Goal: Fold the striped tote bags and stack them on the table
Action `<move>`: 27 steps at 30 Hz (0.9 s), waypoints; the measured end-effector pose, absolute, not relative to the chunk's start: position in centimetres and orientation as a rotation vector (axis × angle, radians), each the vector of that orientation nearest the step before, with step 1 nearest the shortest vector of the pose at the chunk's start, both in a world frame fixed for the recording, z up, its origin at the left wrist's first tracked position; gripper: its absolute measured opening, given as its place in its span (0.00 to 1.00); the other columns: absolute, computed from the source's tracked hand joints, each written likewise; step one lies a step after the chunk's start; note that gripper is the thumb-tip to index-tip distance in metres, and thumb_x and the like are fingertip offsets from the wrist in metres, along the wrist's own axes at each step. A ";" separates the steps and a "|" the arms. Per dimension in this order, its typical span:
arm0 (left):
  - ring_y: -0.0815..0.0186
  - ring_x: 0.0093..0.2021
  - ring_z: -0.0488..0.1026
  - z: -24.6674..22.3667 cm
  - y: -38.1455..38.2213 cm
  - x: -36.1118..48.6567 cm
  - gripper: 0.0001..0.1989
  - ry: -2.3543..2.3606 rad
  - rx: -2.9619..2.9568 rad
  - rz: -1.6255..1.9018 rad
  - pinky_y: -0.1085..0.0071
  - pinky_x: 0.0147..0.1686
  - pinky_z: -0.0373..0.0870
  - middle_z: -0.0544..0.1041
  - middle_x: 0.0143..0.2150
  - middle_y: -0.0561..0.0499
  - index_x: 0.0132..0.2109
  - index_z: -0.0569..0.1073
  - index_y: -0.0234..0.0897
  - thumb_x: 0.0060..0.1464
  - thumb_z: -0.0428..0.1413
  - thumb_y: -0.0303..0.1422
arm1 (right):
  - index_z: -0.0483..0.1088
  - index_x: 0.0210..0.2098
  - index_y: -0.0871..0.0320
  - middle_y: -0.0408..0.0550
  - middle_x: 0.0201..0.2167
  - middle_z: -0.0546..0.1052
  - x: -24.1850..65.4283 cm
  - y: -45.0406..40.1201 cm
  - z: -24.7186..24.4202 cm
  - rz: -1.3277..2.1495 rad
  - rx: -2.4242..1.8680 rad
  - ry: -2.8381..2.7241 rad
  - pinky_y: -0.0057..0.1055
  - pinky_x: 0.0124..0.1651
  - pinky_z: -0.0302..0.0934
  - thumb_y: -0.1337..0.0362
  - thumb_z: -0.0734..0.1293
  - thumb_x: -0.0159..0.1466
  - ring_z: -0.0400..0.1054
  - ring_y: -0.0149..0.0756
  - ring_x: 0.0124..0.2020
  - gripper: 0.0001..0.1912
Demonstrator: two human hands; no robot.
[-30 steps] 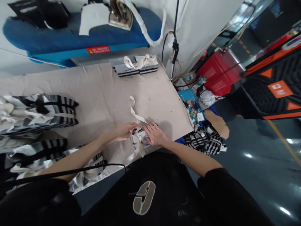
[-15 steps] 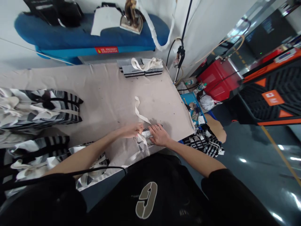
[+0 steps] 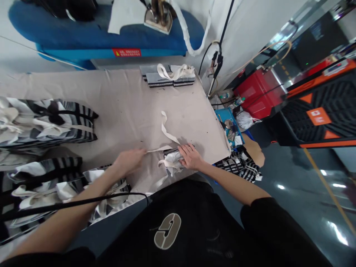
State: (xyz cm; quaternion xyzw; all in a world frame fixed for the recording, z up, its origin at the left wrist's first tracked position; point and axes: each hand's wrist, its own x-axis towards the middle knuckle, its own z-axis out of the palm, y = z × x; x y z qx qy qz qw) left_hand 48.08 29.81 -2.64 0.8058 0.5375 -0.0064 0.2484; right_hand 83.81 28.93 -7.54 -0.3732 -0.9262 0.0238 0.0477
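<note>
On the table [image 3: 125,104], left fingers [image 3: 141,152] pinch strap [image 3: 158,149], right fingers [image 3: 187,152] spread on bag [image 3: 172,159]

white wall [image 3: 244,33] | glossy dark floor [image 3: 294,178] | blue ironing board [image 3: 83,40]

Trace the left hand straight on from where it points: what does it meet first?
Probably the cream strap, which starts at the fingertips of the left hand and runs along its line. Past that lies the striped fabric bundle under the right hand. Depth is unclear, so the fingers may already touch the strap.
</note>
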 end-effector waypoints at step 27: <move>0.54 0.45 0.76 -1.0 23.3 58.4 0.15 1.554 2.067 0.074 0.62 0.43 0.70 0.79 0.46 0.40 0.47 0.77 0.36 0.67 0.47 0.36 | 0.57 0.71 0.70 0.69 0.70 0.63 84.0 29.0 -7.2 0.147 -1.129 -2.782 0.61 0.74 0.43 0.53 0.60 0.72 0.55 0.58 0.72 0.35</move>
